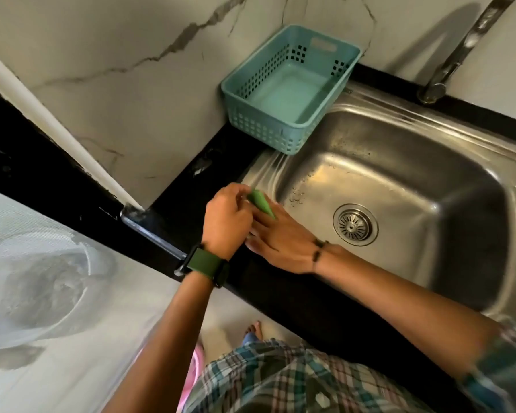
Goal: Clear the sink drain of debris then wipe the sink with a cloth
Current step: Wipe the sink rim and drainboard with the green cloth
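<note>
The steel sink [405, 180] is wet, with droplets on its left wall. Its round drain strainer [355, 224] shows no debris on it. My left hand [227, 222], with a green watch strap on the wrist, is over the sink's left rim and pinches the upper end of a small green pointed piece of debris [262, 203]. My right hand [280, 242], with a beaded bracelet on the wrist, lies flat just below the piece. Its fingers are stretched leftward and partly hidden under my left hand. No cloth is in view.
An empty teal plastic basket [289, 84] stands on the counter corner, overhanging the sink's back left rim. A metal tap [456, 58] juts from the wall at the top right. Black countertop [191, 192] borders the sink. A white appliance top [51, 293] lies at the left.
</note>
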